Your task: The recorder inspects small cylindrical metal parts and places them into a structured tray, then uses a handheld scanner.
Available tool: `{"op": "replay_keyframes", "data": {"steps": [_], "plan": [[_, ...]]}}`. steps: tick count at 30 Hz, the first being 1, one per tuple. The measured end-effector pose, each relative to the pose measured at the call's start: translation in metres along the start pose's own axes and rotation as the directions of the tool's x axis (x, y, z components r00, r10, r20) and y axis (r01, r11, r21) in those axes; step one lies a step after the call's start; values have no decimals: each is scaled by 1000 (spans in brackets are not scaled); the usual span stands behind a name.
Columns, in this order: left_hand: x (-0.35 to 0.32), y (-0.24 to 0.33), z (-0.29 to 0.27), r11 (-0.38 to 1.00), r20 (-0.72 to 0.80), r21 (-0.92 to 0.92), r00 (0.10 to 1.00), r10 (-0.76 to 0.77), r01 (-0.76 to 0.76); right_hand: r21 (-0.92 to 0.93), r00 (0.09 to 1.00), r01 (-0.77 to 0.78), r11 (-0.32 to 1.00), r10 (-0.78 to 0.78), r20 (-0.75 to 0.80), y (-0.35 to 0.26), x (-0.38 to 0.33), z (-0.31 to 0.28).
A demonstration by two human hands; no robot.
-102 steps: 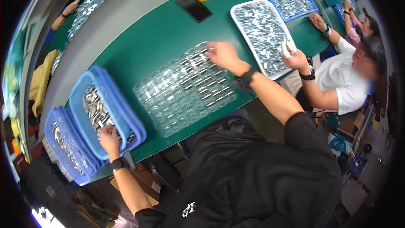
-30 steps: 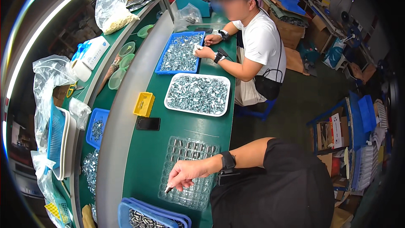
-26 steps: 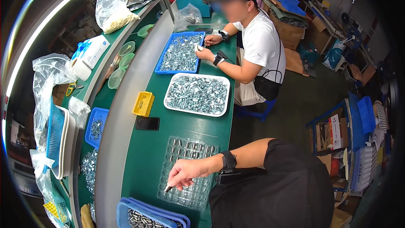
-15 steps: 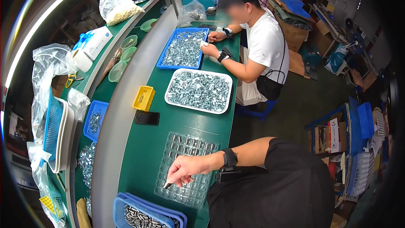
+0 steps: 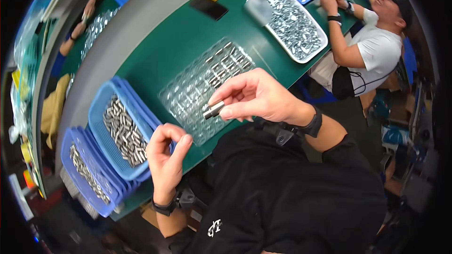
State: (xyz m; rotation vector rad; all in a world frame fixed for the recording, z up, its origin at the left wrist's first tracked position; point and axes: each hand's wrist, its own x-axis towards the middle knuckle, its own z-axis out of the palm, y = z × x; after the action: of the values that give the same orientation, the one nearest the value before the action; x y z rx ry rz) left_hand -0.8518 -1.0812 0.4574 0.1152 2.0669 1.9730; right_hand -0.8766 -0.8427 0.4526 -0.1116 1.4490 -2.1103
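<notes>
Metal cylinder (image 5: 213, 110) sat pinched between the thumb and fingertips of the right hand (image 5: 256, 96), held above the clear compartment tray (image 5: 197, 89) on the green counter (image 5: 179, 33). The left hand (image 5: 167, 153) hovered with fingers curled, thumb meeting forefinger, grasping nothing visible, just beside the blue bin (image 5: 101, 113) of similar cylinders.

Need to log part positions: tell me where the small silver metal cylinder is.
In the head view, the small silver metal cylinder is pinched in the right hand, above the clear plastic compartment tray.
</notes>
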Motion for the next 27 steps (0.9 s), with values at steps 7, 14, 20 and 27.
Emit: {"op": "replay_keyframes", "data": {"steps": [7, 14, 20, 27], "plan": [[-10, -13, 25, 996, 54, -75, 997, -54, 58, -10, 996, 60, 998, -59, 71, 17, 9, 14], [-14, -24, 28, 999, 17, -50, 1000, -21, 22, -239, 994, 106, 965, -96, 53, 22, 7, 15], [-12, -24, 28, 991, -24, 128, 999, 43, -39, -38, 1000, -11, 999, 12, 17, 23, 3, 9], [-3, -22, 34, 909, -5, 368, 977, 215, -198, 19, 999, -29, 999, 30, -24, 24, 0, 3]]}}
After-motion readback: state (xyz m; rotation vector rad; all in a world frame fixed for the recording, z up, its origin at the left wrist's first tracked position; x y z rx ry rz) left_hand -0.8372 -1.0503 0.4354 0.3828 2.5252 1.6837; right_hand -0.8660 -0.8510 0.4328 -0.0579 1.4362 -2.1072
